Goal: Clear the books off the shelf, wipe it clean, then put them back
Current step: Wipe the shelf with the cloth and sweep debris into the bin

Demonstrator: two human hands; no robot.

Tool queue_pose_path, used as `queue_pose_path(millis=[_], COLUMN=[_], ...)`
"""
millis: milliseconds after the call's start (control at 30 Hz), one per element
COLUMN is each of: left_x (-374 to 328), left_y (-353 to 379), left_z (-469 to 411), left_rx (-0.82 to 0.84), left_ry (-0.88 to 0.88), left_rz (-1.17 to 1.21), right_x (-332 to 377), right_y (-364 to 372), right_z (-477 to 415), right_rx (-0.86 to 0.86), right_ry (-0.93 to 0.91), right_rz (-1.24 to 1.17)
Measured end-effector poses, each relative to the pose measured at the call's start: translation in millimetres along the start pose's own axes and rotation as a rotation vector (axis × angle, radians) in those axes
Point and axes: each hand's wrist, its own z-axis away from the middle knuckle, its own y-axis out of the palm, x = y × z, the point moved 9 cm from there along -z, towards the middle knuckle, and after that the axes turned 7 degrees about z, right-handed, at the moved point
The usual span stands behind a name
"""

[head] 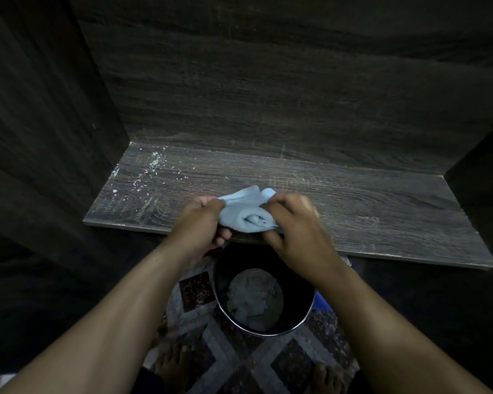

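Note:
A dark wood-grain shelf board runs across the middle of the view, with no books on it. White dust and crumbs speckle its left end. A light blue cloth is bunched and partly rolled at the shelf's front edge. My left hand grips the cloth's left side. My right hand pinches its right side. No books are in view.
A dark round bin with a shiny rim stands on the floor right below the shelf's front edge, with pale crumpled stuff inside. Dark side panels and a back panel enclose the shelf. Patterned floor tiles and bare feet show below.

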Motion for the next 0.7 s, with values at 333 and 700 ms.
queue_pose_path(millis=[333,700], left_x=[-33.8,0.2], left_y=[-9.1,31.1], left_z=[17.9,65.0], left_rx=[-0.051,0.224], left_ry=[0.536,1.053], left_rz=[-0.521,-1.264], right_x=[-45.2,-70.9], right_y=[-63.7,-0.6], right_z=[-3.8,7.4], right_rx=[-0.282,0.184], right_ry=[0.397,0.387], right_rz=[-0.039,0.049])
